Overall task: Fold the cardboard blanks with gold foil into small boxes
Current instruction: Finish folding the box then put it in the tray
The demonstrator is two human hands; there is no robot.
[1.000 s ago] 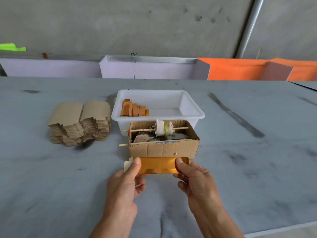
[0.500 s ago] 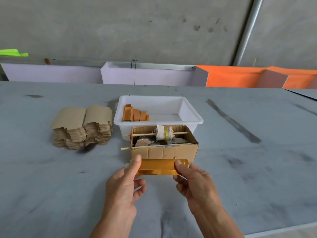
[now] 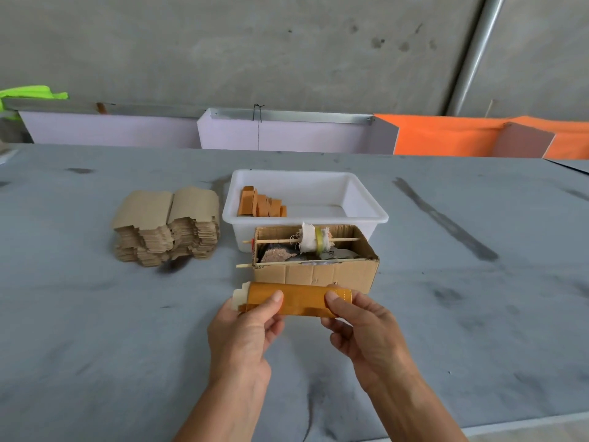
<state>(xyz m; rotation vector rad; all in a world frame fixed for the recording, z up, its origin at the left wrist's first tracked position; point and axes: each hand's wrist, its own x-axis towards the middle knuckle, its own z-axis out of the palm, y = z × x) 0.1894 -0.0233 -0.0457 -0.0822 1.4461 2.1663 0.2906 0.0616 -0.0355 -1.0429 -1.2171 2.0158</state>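
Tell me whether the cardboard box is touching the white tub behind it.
Cannot tell. In the head view the cardboard box overlaps the front wall of the white tub, hiding any gap or contact between them.

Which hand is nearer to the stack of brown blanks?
Left. The left hand grips the gold blank on the side toward the stack; the right hand grips the blank's far end.

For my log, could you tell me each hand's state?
Left hand: pinching the gold foil cardboard blank.
Right hand: pinching the same blank.
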